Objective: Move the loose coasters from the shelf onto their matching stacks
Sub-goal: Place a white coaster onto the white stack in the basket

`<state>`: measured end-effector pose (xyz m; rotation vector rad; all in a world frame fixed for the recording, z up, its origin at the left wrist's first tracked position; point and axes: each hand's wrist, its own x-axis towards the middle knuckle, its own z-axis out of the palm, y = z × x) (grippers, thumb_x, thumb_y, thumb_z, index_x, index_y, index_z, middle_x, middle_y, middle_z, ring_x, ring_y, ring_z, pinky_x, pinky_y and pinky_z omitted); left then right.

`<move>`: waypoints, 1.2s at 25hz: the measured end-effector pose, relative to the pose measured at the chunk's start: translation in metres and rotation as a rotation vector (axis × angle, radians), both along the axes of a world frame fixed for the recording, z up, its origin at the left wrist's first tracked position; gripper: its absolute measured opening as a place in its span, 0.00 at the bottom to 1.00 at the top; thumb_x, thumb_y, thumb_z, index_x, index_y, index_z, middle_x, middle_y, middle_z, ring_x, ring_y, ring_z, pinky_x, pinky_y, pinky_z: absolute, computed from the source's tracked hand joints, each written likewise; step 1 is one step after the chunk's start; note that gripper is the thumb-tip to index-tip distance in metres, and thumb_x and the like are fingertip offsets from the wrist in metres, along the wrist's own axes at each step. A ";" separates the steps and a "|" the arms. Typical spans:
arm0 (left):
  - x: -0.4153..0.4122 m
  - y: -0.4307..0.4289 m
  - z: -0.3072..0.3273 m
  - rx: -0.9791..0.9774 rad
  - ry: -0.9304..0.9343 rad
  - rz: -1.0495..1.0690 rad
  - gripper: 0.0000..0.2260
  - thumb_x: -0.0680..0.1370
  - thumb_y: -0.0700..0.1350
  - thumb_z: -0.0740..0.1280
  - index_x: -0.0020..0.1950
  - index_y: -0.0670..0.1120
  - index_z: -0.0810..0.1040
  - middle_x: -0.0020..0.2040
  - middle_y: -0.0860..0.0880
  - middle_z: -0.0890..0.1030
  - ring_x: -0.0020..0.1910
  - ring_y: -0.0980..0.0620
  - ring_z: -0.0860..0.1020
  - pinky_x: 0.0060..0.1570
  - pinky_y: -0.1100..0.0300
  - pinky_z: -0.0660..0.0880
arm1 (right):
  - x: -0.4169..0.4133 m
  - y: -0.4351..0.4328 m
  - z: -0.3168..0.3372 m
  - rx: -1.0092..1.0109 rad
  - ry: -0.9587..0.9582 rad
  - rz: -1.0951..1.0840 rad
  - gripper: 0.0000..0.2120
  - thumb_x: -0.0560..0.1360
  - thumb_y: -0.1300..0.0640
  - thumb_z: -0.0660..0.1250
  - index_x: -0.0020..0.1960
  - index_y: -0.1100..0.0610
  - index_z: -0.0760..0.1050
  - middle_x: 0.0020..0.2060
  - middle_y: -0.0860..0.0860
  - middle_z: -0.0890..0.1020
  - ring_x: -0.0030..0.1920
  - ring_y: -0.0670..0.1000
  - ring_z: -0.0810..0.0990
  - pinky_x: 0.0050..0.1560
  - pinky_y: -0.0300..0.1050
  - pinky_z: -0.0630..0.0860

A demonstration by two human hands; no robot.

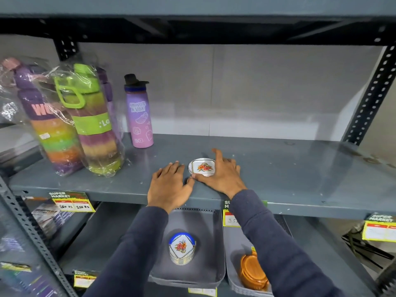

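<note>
One loose white coaster with an orange flower print lies flat on the grey shelf. My right hand curls around its right side, thumb touching its near edge, fingers spread. My left hand rests flat on the shelf just left of the coaster, holding nothing. On the level below, a stack of matching floral coasters with a blue rim stands in a grey tray. A stack of orange-brown coasters sits in the neighbouring tray, partly hidden by my right sleeve.
Two plastic-wrapped striped bottles and a purple bottle stand at the shelf's left. Perforated metal uprights frame both sides. Yellow price tags hang on the shelf's front edge. The right half of the shelf holds nothing.
</note>
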<state>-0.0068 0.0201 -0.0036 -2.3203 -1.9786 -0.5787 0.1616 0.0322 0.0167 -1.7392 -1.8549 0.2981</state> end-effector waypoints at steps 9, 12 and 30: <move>0.003 -0.007 0.005 0.001 -0.011 0.009 0.29 0.79 0.59 0.54 0.77 0.48 0.62 0.79 0.50 0.62 0.78 0.51 0.58 0.75 0.52 0.53 | 0.002 -0.041 0.034 0.391 0.236 0.040 0.42 0.59 0.37 0.80 0.67 0.50 0.69 0.59 0.47 0.80 0.61 0.52 0.74 0.59 0.46 0.73; 0.003 -0.009 0.007 -0.007 -0.008 0.013 0.30 0.77 0.61 0.53 0.75 0.48 0.66 0.77 0.49 0.67 0.76 0.49 0.62 0.75 0.52 0.56 | 0.000 -0.078 0.053 0.606 0.298 0.083 0.37 0.60 0.39 0.81 0.63 0.52 0.75 0.63 0.45 0.78 0.63 0.47 0.73 0.61 0.37 0.72; 0.003 -0.005 0.003 -0.038 0.009 0.013 0.28 0.79 0.58 0.54 0.77 0.47 0.63 0.79 0.48 0.61 0.78 0.50 0.57 0.76 0.50 0.53 | -0.010 -0.166 -0.098 0.203 0.357 0.243 0.33 0.57 0.35 0.80 0.58 0.45 0.79 0.62 0.37 0.77 0.63 0.39 0.73 0.62 0.28 0.69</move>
